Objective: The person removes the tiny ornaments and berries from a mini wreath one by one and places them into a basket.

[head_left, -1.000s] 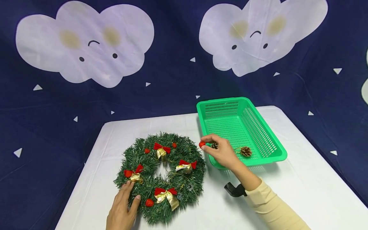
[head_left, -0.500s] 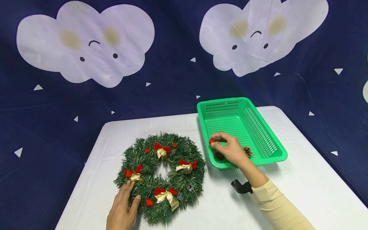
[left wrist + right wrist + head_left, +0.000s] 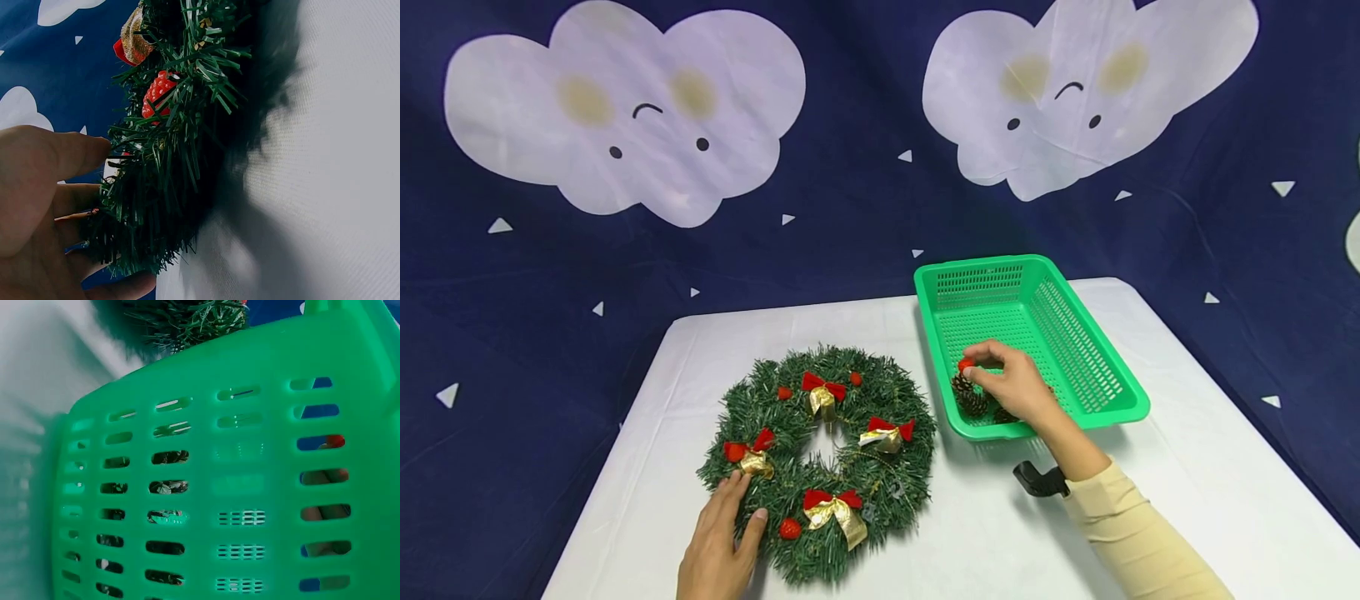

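Note:
My left hand (image 3: pixel 718 537) rests with extended fingers on the left edge of a green Christmas wreath (image 3: pixel 895 375), fingertips by a red-and-gold bow (image 3: pixel 754 463). In the left wrist view, a red strawberry ornament (image 3: pixel 159 94) is nestled in the needles near my thumb (image 3: pixel 81 153). My right hand (image 3: pixel 1018 383) is over the near end of a green plastic basket (image 3: pixel 928 333), pinching another red strawberry ornament (image 3: pixel 966 365) between thumb and fingers. Pine cones (image 3: pixel 973 402) lie just below, partly hidden by the hand.
More bows, such as the front one (image 3: pixel 835 517), and several red ornaments decorate the wreath. The slotted basket wall (image 3: pixel 269 362) fills most of the right wrist view. A white cloth (image 3: pixel 1000 550) covers the table; a dark blue cloud-print backdrop (image 3: pixel 857 275) hangs behind.
My right hand has moved right with the strawberry ornament, from beside the wreath and basket rim to over the pine cones. The left hand and wreath have stayed put.

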Available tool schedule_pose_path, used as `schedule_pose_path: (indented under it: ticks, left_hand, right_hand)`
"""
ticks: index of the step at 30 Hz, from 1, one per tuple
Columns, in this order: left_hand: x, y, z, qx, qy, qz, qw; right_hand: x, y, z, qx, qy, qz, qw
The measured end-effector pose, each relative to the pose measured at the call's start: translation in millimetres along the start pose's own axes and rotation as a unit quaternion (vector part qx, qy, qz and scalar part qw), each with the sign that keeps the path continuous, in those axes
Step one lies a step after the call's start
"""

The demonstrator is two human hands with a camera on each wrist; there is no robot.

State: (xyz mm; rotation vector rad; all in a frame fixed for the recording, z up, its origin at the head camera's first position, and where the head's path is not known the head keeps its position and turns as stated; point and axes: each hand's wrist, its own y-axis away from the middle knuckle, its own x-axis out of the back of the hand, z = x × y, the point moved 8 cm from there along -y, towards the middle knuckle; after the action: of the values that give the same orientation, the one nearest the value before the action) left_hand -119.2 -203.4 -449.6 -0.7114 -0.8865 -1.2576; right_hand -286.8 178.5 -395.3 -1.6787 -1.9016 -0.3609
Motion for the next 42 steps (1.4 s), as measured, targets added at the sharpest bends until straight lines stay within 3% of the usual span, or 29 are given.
schedule_pose_path:
  ticks: [8,14,20,32,42]
  left_hand:
    - [-0.5,0.4,-0.3,0.000,-0.002,0.001,1.0000]
    - [1.6,1.1,1.5,-0.022,0.001,0.031,0.9993]
    - [0.4,1.1,0.3,-0.012,-0.001,0.017,0.9998]
    - [2.4,1.5,2.5,-0.020,-0.004,0.033,0.9992]
    - [2.6,1.7,3.1,-0.021,-0.006,0.039,0.9990]
  right_hand:
    - [1,-3.2,10,-0.004,0.021,-0.021,0.9995]
    - [5,-5.0,15,0.002,0.027,-0.030,0.9992]
    - [6,-6.5,20,-0.001,0.041,-0.053,0.9978]
    - [10,-7.7,32,-0.017,0.067,-0.088,0.9937]
    - [14,-6.4,33,0.003,0.089,-0.098,0.9912]
